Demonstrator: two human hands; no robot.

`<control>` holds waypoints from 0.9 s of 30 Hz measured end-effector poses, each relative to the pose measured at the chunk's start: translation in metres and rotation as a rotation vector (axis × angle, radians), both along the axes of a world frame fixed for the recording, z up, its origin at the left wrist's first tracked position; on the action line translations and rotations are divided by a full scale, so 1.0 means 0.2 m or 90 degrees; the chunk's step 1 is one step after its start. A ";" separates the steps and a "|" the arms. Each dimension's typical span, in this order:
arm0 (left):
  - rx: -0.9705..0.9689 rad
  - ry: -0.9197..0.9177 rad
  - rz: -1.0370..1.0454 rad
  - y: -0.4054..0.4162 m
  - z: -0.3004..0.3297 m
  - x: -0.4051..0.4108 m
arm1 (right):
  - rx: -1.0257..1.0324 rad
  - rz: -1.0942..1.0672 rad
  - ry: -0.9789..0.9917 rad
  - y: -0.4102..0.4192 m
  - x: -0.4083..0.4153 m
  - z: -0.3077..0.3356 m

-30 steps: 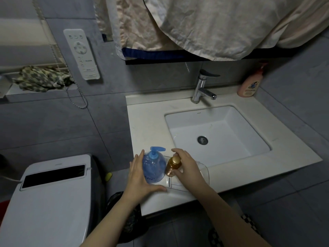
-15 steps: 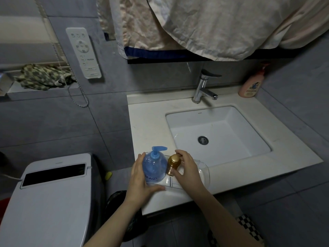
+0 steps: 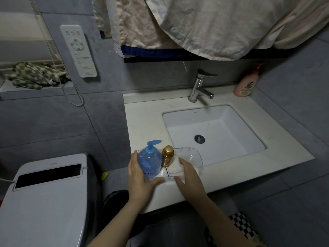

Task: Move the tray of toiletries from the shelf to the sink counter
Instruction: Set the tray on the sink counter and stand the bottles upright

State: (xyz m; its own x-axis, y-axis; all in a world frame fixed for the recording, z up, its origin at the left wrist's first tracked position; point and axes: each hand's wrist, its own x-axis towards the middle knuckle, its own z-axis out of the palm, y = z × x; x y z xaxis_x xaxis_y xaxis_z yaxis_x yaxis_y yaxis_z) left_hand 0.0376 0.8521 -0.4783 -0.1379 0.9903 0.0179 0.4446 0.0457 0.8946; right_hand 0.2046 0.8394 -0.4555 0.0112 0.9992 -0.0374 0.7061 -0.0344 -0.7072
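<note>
A clear plastic tray [image 3: 197, 154] sits on the front left corner of the white sink counter [image 3: 146, 118]. In its left part stand a blue pump bottle [image 3: 150, 161] and a small gold bottle [image 3: 167, 155]. My left hand [image 3: 140, 177] wraps the tray's left end beside the blue bottle, thumb along the front rim. My right hand [image 3: 188, 175] lies over the tray's front right part, thumb at the front edge and fingers inside the rim. The tray's base under my hands is hidden.
The square sink basin [image 3: 213, 132] and chrome faucet [image 3: 199, 86] lie right of the tray, with a pink pump bottle [image 3: 246, 82] at the back corner. A toilet [image 3: 44, 193] and black bin [image 3: 115, 198] stand on the left. A sheet [image 3: 195, 24] hangs overhead.
My right hand has left the gold bottle and drawn back to the tray's front right edge. My left hand slid lower along the tray's left end. The tray stayed on the counter.
</note>
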 end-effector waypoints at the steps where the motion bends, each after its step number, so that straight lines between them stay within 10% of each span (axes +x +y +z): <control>1: 0.000 0.003 0.010 0.01 0.00 0.01 | 0.006 0.003 -0.028 0.00 0.00 -0.01; 27: -0.025 0.016 0.112 0.36 -0.06 -0.05 | -0.079 0.081 -0.349 0.25 -0.11 -0.10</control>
